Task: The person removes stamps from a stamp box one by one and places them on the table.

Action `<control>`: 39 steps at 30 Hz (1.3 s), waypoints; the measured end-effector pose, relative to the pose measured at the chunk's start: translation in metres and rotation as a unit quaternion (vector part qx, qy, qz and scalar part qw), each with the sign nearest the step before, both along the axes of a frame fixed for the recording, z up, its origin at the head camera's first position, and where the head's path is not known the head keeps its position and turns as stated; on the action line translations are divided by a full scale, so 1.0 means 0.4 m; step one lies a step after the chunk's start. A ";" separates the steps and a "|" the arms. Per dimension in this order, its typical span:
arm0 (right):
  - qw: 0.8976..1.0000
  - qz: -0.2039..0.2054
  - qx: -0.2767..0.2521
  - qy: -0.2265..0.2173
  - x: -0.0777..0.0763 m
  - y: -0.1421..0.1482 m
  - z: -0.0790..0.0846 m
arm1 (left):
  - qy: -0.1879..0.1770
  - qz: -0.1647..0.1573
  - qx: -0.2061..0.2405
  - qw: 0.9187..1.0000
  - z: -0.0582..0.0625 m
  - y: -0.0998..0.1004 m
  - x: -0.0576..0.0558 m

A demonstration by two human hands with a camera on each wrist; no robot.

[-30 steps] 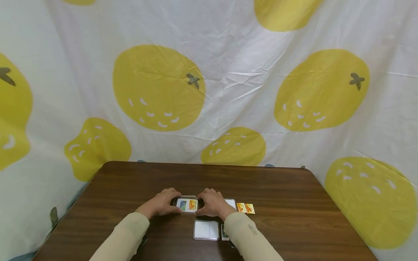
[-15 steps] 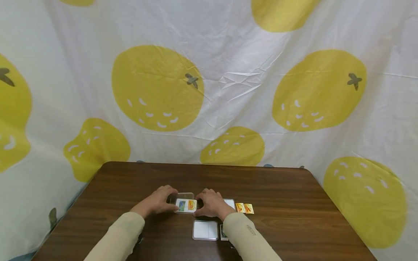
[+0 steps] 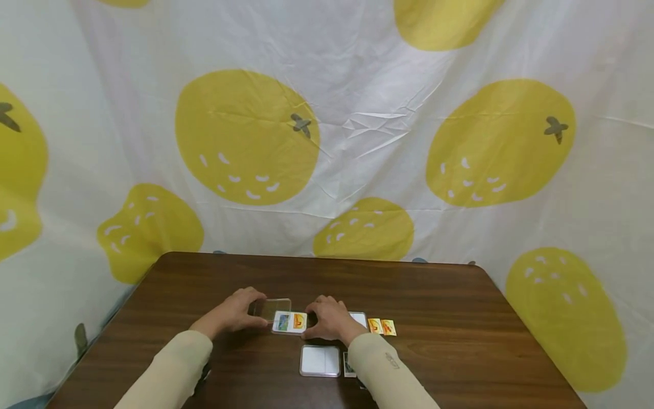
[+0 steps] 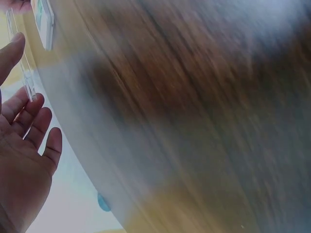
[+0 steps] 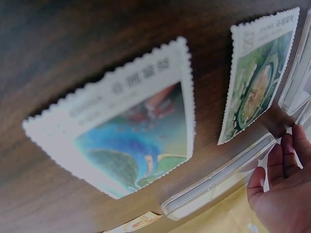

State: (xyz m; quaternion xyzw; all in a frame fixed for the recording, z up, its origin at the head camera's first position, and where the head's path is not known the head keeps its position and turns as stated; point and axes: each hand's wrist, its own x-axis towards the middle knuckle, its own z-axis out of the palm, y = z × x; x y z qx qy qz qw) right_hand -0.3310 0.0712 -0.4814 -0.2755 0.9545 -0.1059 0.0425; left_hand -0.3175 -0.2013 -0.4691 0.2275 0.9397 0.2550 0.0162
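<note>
Thumb and fingers of my left hand (image 3: pixel 232 311) pinch a clear plastic lid (image 3: pixel 276 307), raised and tilted; the left wrist view shows the lid (image 4: pixel 28 80) edge-on between the fingertips. Just right of and below it in the head view lies the white case base (image 3: pixel 283 329) with a blue-green stamp (image 3: pixel 283 322) and an orange stamp (image 3: pixel 299 321) side by side. My right hand (image 3: pixel 328 318) holds the base at its right edge, thumb on the near side and fingers on the far side. In the right wrist view, only part of this hand (image 5: pixel 286 182) shows.
Beyond my right wrist lies another case (image 3: pixel 360 319), partly hidden, with two orange stamps (image 3: pixel 381 326) beside it. Nearer me are a white-lined case (image 3: pixel 320 361) and a stamp (image 3: pixel 349 365), partly behind my sleeve. A fruit-print curtain (image 3: pixel 357 170) hangs behind the table (image 3: pixel 434 307).
My left hand has lifted the clear lid off the base and carried it left and slightly away. The right hand has stayed at the base's right edge.
</note>
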 end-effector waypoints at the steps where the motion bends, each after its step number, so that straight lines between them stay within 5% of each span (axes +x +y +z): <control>1: 1.000 0.000 0.000 -0.001 0.000 0.001 -0.001 | 0.004 -0.001 -0.004 1.000 -0.001 -0.005 0.000; 39: 1.000 -0.004 -0.011 -0.008 0.003 -0.003 -0.003 | -0.015 0.055 -0.037 0.998 -0.017 -0.173 0.038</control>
